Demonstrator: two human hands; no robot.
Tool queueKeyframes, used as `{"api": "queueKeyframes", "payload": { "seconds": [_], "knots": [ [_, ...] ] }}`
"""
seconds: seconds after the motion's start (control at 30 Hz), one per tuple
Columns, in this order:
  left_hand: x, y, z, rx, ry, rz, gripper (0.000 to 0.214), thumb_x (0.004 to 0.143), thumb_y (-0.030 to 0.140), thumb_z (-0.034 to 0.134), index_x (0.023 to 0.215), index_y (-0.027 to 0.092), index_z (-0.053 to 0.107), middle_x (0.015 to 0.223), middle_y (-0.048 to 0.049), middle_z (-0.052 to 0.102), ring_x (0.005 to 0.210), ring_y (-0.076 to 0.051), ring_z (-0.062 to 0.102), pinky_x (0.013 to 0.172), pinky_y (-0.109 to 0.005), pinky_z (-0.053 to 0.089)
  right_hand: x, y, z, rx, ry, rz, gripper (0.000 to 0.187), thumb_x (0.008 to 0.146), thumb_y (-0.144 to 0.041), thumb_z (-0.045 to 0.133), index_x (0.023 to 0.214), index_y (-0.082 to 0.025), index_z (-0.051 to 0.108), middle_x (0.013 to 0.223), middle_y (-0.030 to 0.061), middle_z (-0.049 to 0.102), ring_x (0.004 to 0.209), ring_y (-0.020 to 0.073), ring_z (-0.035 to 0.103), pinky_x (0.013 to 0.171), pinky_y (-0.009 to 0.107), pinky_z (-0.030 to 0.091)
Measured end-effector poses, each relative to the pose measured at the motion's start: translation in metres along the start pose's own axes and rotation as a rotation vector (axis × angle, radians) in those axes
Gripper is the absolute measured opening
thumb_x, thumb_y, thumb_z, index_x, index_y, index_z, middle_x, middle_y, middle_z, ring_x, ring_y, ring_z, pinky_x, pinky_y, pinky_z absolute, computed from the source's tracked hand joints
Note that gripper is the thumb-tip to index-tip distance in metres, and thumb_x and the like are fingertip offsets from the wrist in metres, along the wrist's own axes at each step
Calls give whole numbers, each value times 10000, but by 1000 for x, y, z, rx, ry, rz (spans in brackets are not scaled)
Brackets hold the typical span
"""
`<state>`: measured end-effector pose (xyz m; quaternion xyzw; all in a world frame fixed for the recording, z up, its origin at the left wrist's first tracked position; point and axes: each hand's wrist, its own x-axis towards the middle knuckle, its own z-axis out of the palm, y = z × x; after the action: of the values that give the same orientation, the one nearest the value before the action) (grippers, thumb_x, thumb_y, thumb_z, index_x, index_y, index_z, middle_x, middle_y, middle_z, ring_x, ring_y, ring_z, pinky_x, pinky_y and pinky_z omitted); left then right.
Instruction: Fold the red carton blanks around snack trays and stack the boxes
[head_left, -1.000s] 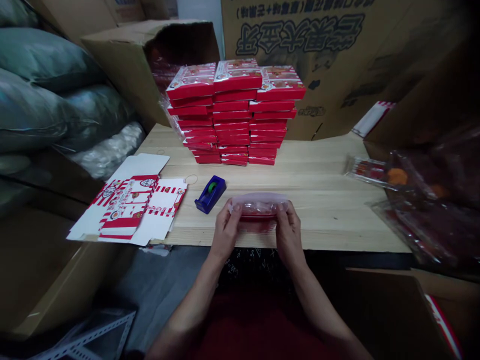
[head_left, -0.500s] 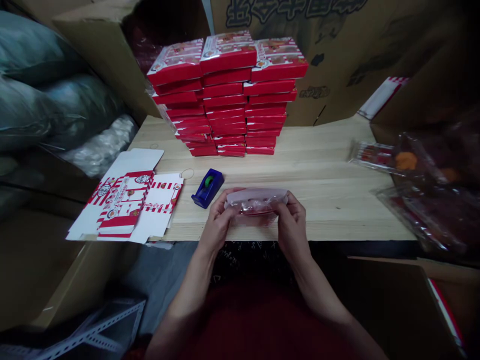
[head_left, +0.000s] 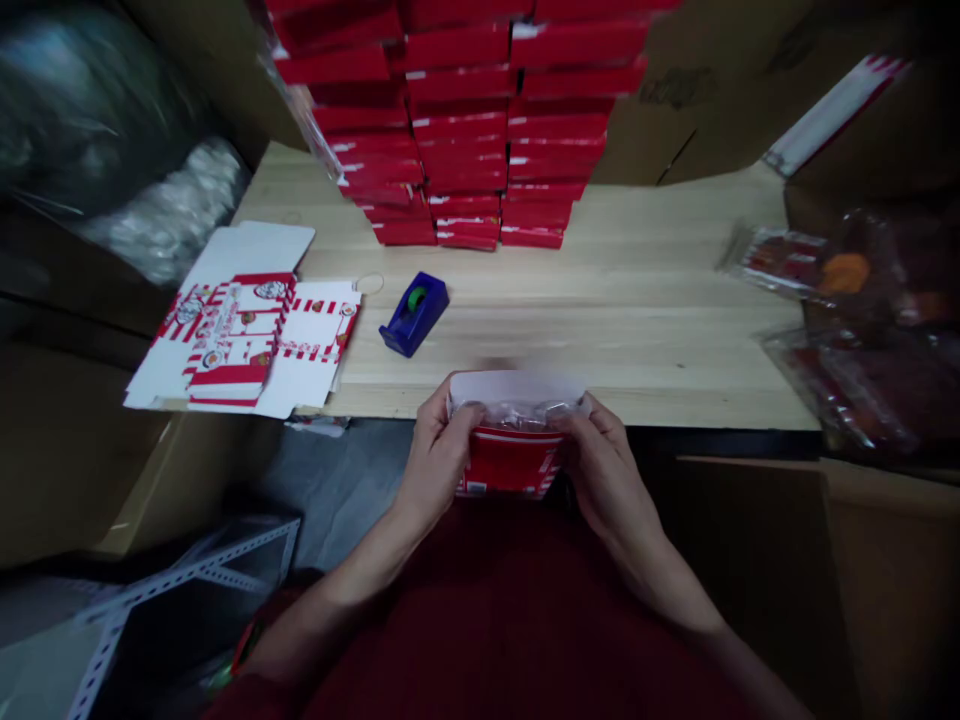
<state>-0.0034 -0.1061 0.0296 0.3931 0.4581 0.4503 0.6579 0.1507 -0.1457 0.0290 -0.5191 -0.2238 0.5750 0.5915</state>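
Between my two hands is a small red-and-white cardboard box [head_left: 510, 465], tilted so that its end with a raised white flap faces me. Clear plastic wrapping [head_left: 517, 413] shows inside that end; its contents are hard to make out. My left hand [head_left: 439, 450] is closed on the left side, thumb at the plastic. On the right side my right hand [head_left: 604, 455] grips in the same way, thumb at the opening. The box is at the table's front edge, close to my body. Beyond my left hand stands a blue tape dispenser [head_left: 415, 315] with a green core.
Red boxes [head_left: 465, 130] rise in a tall stack at the back. Flat printed cartons [head_left: 232, 330] lie on the left of the wooden table [head_left: 630, 320]. Clear plastic packets [head_left: 862, 380] lie at the right, and bulky bags [head_left: 97, 110] are piled at the far left.
My hands have drawn the box closer to my body and tipped it, so its red printed face now shows. The camera view has tilted downward.
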Motion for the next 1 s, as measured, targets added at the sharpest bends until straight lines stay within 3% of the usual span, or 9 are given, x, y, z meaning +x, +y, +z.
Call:
{"api": "queueKeyframes", "payload": {
  "seconds": [0.1,0.27,0.4,0.6,0.67,0.8,1.0],
  "knots": [
    [-12,-25,-11,-121,-34,-196,201,900,284,681,1080,210,733,982,-43,765,931,-218,687,865,-334,510,-6,23,-14,31,32,177,137,774,-305,691,896,-245,681,870,17,762,903,242,717,772,368,570],
    [-5,-38,-25,-370,-105,-368,409,910,528,697,1122,182,746,1111,-111,786,1176,-332,677,1022,-447,487,6,43,-23,58,63,210,165,748,-319,716,893,-254,670,899,28,777,963,279,721,806,401,574],
    [2,-34,-26,-353,-19,-375,324,827,404,807,1026,152,768,1025,-100,802,1067,-302,721,976,-401,505,11,43,-20,89,56,211,177,736,-306,735,900,-262,686,936,20,785,1033,288,711,875,415,563],
    [17,-39,-26,-318,97,-398,109,684,187,795,758,153,722,711,-6,734,646,-154,655,680,-272,506,16,42,-23,195,-25,301,268,824,-508,702,961,-278,699,1055,38,788,1137,299,678,928,441,555],
    [23,-41,-28,-313,88,-399,86,670,156,762,744,149,718,711,-2,731,633,-146,641,661,-264,502,22,43,-28,238,-25,349,271,818,-500,707,954,-265,702,1022,39,790,1062,283,697,910,424,562],
    [33,-46,-31,-315,35,-432,161,675,125,738,834,145,756,772,-18,755,635,-150,642,666,-280,510,35,45,-37,196,-57,424,225,750,-307,762,953,-222,713,892,28,779,774,205,690,767,354,567],
    [36,-46,-40,-308,-49,-462,229,687,129,773,914,161,787,872,-66,799,764,-221,719,771,-353,530,45,44,-42,86,-39,352,164,631,-164,725,775,-217,665,685,-29,684,567,132,563,584,291,503]
  ]
}}
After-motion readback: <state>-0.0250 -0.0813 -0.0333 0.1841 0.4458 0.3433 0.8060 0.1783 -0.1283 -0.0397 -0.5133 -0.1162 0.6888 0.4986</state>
